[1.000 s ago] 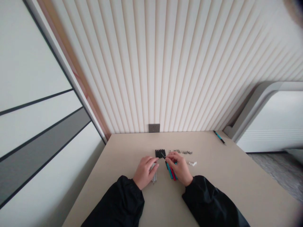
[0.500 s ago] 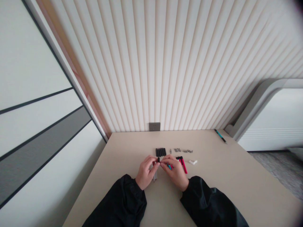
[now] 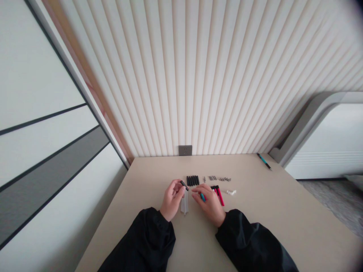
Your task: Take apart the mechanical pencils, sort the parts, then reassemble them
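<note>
My left hand (image 3: pixel 171 200) pinches a short black pen grip (image 3: pixel 184 185) between thumb and fingers, tilted with its lower end to the right. Just to the right is my right hand (image 3: pixel 209 202), its thumb and index finger slightly apart with nothing visible between them. Beneath and beside the left hand lie several thin grey-white pen refills (image 3: pixel 185 206), partly covered by it. Red pen barrels (image 3: pixel 220 196) with black ends lie beyond the right hand, and a teal barrel (image 3: pixel 202 197) shows partly behind its fingers. Several more black grips (image 3: pixel 193 181) form a row farther back.
Small metal parts (image 3: pixel 212 178) and springs (image 3: pixel 225 179) lie in groups on the beige table (image 3: pixel 136 230). White small pieces (image 3: pixel 231 192) sit to the right. A teal and black pen (image 3: pixel 264 161) rests near the far right corner. A socket (image 3: pixel 185 150) is on the ribbed wall.
My hands have moved apart; the left has shifted slightly left with the black grip, which now tilts rather than standing upright. The right hand's fingertips have come away from it.
</note>
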A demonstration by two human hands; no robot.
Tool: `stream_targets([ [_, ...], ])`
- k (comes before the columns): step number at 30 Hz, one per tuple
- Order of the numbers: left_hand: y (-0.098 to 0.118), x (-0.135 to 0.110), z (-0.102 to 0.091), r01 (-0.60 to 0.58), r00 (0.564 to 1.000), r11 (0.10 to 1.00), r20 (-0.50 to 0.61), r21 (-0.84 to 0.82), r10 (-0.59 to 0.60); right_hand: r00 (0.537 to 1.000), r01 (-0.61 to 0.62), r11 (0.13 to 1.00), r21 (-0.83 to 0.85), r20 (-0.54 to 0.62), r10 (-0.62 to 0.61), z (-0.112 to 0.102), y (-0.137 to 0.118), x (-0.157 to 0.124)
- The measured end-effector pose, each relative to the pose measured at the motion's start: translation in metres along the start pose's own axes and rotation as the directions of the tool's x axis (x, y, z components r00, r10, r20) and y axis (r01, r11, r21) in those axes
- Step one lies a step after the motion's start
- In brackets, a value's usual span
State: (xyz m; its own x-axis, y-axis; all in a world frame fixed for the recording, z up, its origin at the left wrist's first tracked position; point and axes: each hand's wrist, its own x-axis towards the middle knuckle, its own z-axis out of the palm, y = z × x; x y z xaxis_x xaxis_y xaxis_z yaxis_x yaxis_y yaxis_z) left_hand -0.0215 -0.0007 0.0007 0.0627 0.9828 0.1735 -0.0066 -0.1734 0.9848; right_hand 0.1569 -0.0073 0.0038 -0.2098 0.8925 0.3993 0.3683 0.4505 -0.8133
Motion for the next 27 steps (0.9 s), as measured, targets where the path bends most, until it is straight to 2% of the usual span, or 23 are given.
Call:
stream_targets([
  [7,0.003,-0.004,0.000,0.006,0.992,0.999,0.127,0.032,-0.010,1.000,0.007,0.997,-0.074,-0.004,-0.008,-0.002,-0.003,0.001],
  [13,0.004,-0.003,-0.001,-0.111,0.983,0.987,0.157,0.113,0.093,0.999,0.048,0.990,-0.129,0.005,-0.048,0.000,-0.002,0.000],
  [16,0.002,-0.003,-0.003,-0.173,0.978,0.961,0.149,0.214,0.143,0.999,0.050,0.986,-0.156,-0.001,-0.051,0.001,0.000,0.000],
  [19,0.001,-0.002,-0.007,-0.306,0.950,0.869,0.180,0.390,0.254,0.998,0.067,0.975,-0.210,0.021,-0.064,0.001,0.001,0.000],
  [23,0.003,0.001,-0.013,-0.501,0.865,0.653,0.336,0.567,0.372,0.996,0.088,0.960,-0.267,0.058,-0.075,0.000,0.000,0.000],
  [27,0.004,0.004,-0.015,-0.541,0.840,0.527,0.389,0.656,0.378,0.996,0.083,0.956,-0.282,0.052,-0.071,-0.001,0.000,0.000],
])
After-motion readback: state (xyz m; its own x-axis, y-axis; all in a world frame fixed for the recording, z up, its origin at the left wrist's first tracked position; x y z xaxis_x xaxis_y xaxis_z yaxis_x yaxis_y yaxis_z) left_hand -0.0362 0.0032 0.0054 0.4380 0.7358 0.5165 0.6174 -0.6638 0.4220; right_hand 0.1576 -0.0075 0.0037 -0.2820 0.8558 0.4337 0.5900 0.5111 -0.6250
